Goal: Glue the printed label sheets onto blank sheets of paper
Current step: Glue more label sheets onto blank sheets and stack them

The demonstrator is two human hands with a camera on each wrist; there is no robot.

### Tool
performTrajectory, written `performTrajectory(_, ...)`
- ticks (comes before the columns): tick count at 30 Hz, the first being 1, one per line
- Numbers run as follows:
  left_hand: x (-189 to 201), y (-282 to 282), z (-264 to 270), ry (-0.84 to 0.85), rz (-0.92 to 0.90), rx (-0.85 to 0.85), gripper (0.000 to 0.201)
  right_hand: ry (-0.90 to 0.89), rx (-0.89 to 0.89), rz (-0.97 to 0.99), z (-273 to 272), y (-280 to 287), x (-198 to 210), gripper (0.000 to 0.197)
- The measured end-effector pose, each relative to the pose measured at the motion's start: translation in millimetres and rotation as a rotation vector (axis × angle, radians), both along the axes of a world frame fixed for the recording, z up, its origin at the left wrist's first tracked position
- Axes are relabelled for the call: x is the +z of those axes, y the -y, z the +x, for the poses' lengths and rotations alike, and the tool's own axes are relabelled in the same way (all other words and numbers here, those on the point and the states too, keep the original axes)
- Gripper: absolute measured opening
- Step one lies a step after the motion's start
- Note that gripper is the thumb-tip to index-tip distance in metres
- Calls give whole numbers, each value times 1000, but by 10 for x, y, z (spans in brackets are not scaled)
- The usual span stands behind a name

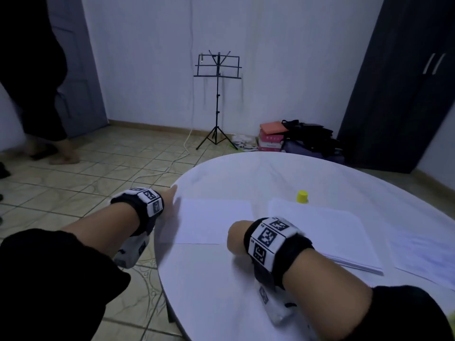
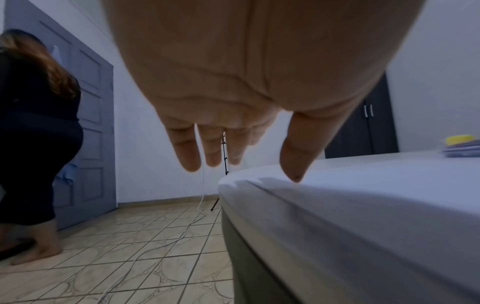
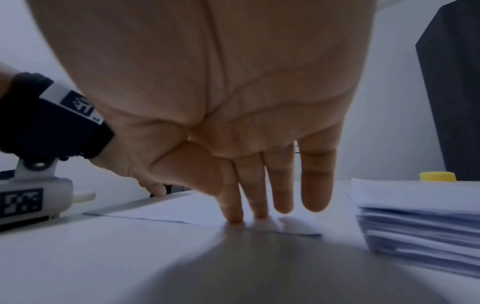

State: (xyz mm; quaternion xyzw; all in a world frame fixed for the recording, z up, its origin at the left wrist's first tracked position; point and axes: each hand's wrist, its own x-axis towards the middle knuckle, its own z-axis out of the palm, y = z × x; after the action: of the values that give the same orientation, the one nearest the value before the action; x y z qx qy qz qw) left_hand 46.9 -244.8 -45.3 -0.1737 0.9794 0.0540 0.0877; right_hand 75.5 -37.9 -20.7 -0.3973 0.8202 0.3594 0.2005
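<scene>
A single blank sheet (image 1: 214, 221) lies on the round white table (image 1: 246, 279) in front of me. My right hand (image 1: 237, 236) is at its near right corner; in the right wrist view its straight fingers (image 3: 233, 214) press down on the near edge of the sheet (image 3: 182, 207). My left hand (image 1: 170, 194) is at the table's left rim, just left of the sheet, fingers (image 2: 189, 156) straight and holding nothing, thumb tip at the table's edge (image 2: 259, 185). A paper stack (image 1: 320, 232) lies to the right, with a yellow-capped glue bottle (image 1: 302, 196) behind it.
More sheets (image 1: 426, 254) lie at the table's far right. Another person (image 1: 32, 70) stands by the door at left. A music stand (image 1: 218, 94), a pile of boxes and bags (image 1: 295, 139) and a dark wardrobe (image 1: 406, 82) line the far wall. A cable (image 2: 155, 246) runs across the tiled floor.
</scene>
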Motion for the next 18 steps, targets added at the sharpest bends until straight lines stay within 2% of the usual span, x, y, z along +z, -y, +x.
performTrajectory(4,-3,2,-107,80,29,3,55,30,-48,4,-23,23,36,37)
performTrajectory(8,23,15,-129,88,-105,-112,58,56,-88,-98,-6,55,30,22)
performTrajectory(10,32,8,-121,92,-168,-162,58,31,-103,-195,-2,82,-21,30)
performTrajectory(12,45,-8,-104,14,-144,-159,62,19,-99,-217,-6,85,-51,31)
performTrajectory(14,73,-30,-77,-118,37,-115,71,32,-148,-233,6,70,-36,28)
performTrajectory(16,106,-18,-51,-205,350,36,75,36,-175,-239,9,65,-30,33)
performTrajectory(18,117,19,3,-205,646,207,51,33,-208,-229,-14,97,-41,38)
